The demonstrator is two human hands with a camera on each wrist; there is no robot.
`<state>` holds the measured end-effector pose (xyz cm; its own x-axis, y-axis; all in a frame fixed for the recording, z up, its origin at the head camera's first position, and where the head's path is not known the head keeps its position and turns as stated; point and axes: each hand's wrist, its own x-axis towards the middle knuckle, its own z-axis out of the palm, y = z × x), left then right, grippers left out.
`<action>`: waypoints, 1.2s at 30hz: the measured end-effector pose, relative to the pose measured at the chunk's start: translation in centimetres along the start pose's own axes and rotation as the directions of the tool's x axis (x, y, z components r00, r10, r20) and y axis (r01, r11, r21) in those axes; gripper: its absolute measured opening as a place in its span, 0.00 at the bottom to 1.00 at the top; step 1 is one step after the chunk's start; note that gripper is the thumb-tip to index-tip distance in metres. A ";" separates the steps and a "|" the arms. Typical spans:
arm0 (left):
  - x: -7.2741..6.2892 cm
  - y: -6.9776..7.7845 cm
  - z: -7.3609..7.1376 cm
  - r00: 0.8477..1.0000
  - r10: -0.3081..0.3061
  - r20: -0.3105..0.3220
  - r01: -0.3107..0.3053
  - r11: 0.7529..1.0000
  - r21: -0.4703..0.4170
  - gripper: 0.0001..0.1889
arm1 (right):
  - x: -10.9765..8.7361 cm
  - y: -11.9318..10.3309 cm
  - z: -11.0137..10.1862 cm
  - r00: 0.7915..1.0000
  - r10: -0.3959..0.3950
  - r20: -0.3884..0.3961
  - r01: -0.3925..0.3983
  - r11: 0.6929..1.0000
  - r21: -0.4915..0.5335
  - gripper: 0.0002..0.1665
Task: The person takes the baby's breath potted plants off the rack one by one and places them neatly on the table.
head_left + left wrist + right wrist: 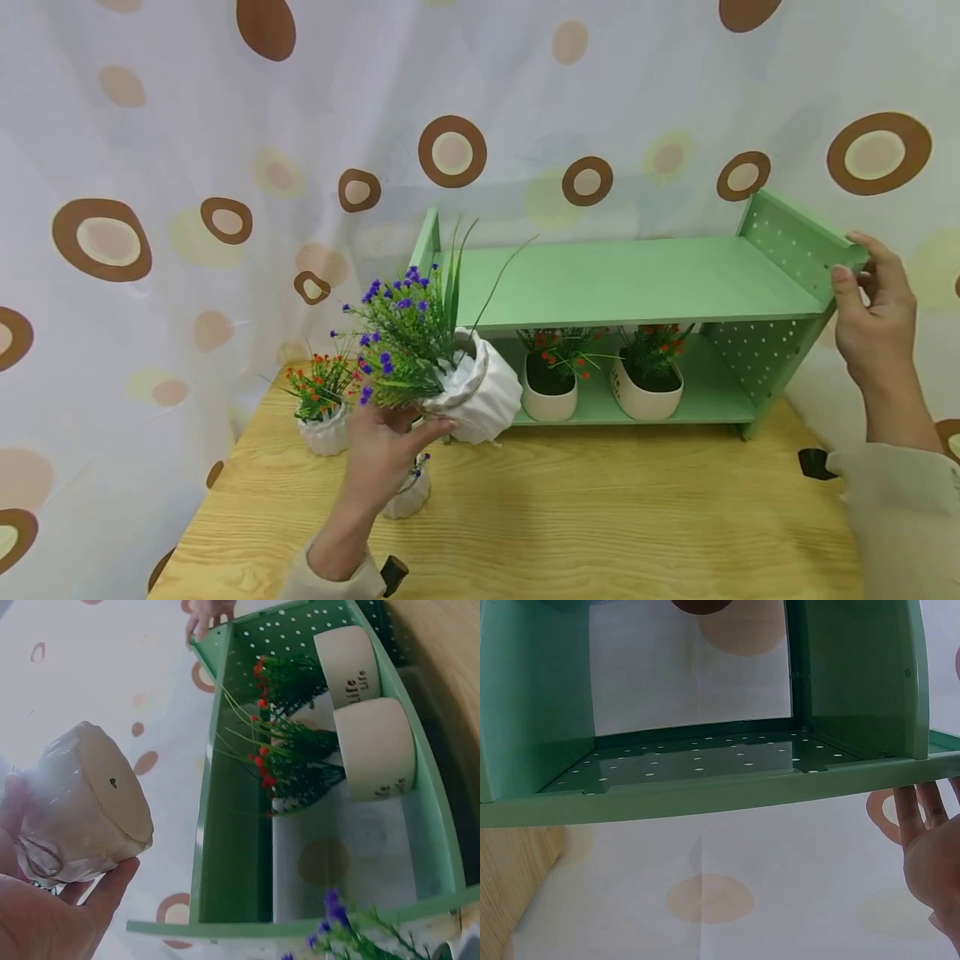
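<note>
In the head view my left hand (382, 454) holds a white potted plant (483, 392) with purple flowers, raised in front of the shelf's left end and tilted. Thumb and fingers grip the side of its pot; the left wrist view shows the pot's bottom with a small hole, and a string around it. At the far right, my right hand (879, 312) grips the upper front corner of the green two-tier shelf's (637, 279) side panel, thumb on the inner face. Two cream pots (648, 392) with red flowers stand on the lower tier.
On the wooden table (600, 508), left of the shelf, stands a white pot (324, 433) with orange flowers. Another small white pot (411, 497) sits partly hidden behind my left hand. A patterned curtain (187, 167) hangs behind the table.
</note>
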<state>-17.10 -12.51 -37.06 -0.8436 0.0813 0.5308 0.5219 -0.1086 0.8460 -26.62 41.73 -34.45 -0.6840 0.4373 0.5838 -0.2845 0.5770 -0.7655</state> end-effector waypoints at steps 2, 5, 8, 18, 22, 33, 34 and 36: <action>-0.7 0.2 -0.8 1.000 -0.011 -0.020 0.011 1.000 0.018 0.42 | 0.0 0.0 0.1 1.000 -0.009 -0.002 0.009 1.000 0.006 0.27; -1.4 0.6 -1.9 0.999 -0.011 -0.041 0.013 1.000 0.027 0.42 | -0.1 0.0 0.1 1.000 -0.024 -0.012 0.024 1.000 0.014 0.27; -1.9 1.0 -2.7 0.998 0.015 -0.057 -0.013 1.000 0.019 0.42 | 0.0 0.0 0.2 0.999 -0.029 -0.019 0.030 0.999 0.014 0.27; -3.3 1.8 -5.4 0.988 0.031 -0.152 -0.022 0.998 0.064 0.44 | 0.0 0.1 0.1 1.000 -0.008 -0.007 0.008 1.000 0.020 0.27; -3.7 1.9 -6.4 0.976 0.007 -0.220 0.012 0.996 0.084 0.47 | 0.0 0.2 0.1 1.000 -0.020 -0.006 0.020 1.000 -0.001 0.27; -4.5 1.6 -9.3 0.968 0.087 -0.235 -0.059 0.990 0.125 0.51 | 0.1 -0.1 0.3 1.000 -0.009 0.015 0.009 1.000 -0.007 0.27; -4.5 1.6 -9.4 0.966 0.074 -0.248 -0.042 0.990 0.135 0.51 | 0.1 -0.1 0.3 1.000 -0.007 0.008 0.007 1.000 -0.004 0.27; -4.6 1.5 -9.8 0.956 0.031 -0.293 0.015 0.988 0.153 0.50 | 0.0 0.0 0.2 1.000 0.001 0.001 -0.001 1.000 0.008 0.27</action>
<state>-13.64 -22.72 -38.75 -0.8270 -0.2162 0.5190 0.5225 0.0456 0.8514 -26.75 41.54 -34.52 -0.6848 0.4369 0.5832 -0.2894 0.5713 -0.7680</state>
